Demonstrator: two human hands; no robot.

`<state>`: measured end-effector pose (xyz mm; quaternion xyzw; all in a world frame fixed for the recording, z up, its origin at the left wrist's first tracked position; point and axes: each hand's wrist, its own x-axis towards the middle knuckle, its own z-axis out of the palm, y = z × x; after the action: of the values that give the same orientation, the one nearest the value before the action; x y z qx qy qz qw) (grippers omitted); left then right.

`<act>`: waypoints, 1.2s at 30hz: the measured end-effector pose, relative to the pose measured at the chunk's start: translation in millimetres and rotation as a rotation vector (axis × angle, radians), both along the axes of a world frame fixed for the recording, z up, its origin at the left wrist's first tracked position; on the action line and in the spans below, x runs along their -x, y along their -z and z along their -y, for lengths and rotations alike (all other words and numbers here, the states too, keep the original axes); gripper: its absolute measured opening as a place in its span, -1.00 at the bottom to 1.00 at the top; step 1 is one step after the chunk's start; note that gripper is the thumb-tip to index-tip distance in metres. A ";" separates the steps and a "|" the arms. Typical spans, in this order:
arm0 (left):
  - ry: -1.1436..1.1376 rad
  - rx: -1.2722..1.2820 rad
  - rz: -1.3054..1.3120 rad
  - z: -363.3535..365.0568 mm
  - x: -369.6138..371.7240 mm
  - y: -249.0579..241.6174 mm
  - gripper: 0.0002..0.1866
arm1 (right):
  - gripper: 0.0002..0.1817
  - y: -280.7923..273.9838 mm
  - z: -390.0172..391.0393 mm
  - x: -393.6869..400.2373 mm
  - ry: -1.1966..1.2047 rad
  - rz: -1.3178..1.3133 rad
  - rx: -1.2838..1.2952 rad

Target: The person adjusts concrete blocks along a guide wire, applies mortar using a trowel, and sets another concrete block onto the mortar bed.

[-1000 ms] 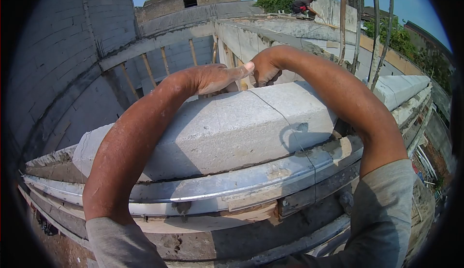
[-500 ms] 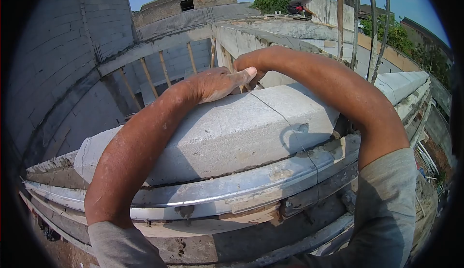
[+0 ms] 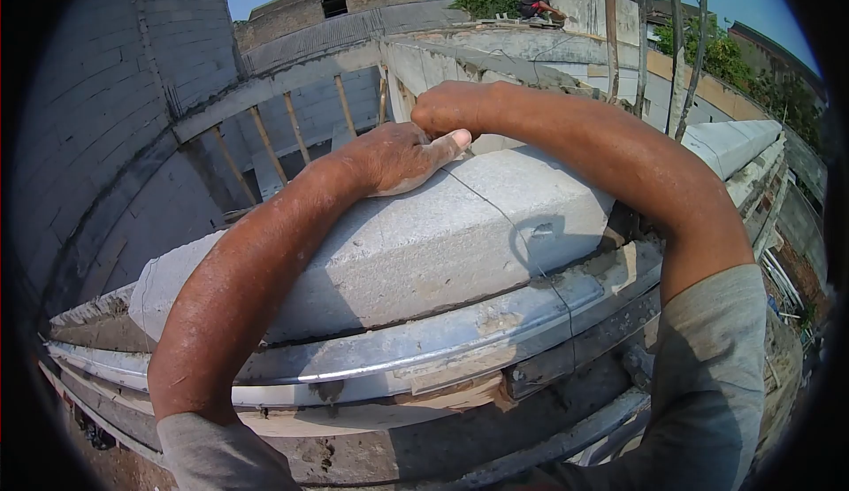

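A long pale concrete block (image 3: 442, 243) lies along the top of a wall in front of me. Thin wire (image 3: 495, 207) crosses its top, drops down the near face and runs up to where my hands meet. At the block's far upper edge, my left hand (image 3: 398, 157) is closed, its dusty thumb pointing right and its fingers bent out of sight. My right hand (image 3: 448, 108) is curled into a fist right behind it, touching or nearly so. Whatever the fingers grip is hidden behind the left hand and the block.
Below the block runs a shiny metal strip (image 3: 354, 360) above rough timber and concrete. Another pale block (image 3: 730, 144) continues the row at right, behind upright steel bars (image 3: 672, 57). A person (image 3: 538, 2) crouches on a distant wall. A grey block wall (image 3: 97, 93) rises at left.
My right hand has shifted slightly left and its fist shows more clearly above the left hand. The whole view has moved slightly. The block stays in place.
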<state>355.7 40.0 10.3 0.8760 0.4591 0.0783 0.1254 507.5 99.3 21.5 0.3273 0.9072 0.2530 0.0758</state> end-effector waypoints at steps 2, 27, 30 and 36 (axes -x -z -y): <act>0.008 0.012 -0.001 0.0 -1.2 0.5 0.01 | -0.89 2.1 -1.6 0.1 -0.016 -0.001 -0.011; -0.063 -0.109 -0.212 -13.1 2.3 1.4 0.14 | -0.82 -10.3 -3.4 9.4 0.368 -0.449 0.651; -0.084 -0.091 -0.268 -7.9 1.3 -3.4 0.13 | -0.81 -8.2 -10.8 9.3 0.341 -0.482 0.709; -0.031 -0.159 -0.124 -9.6 11.1 4.2 0.03 | -0.87 -14.0 3.0 5.2 0.328 -0.532 0.788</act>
<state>344.7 49.7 6.1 0.8792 0.4718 0.0618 0.0257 502.3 96.3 35.4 0.4654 0.8583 -0.2161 -0.0017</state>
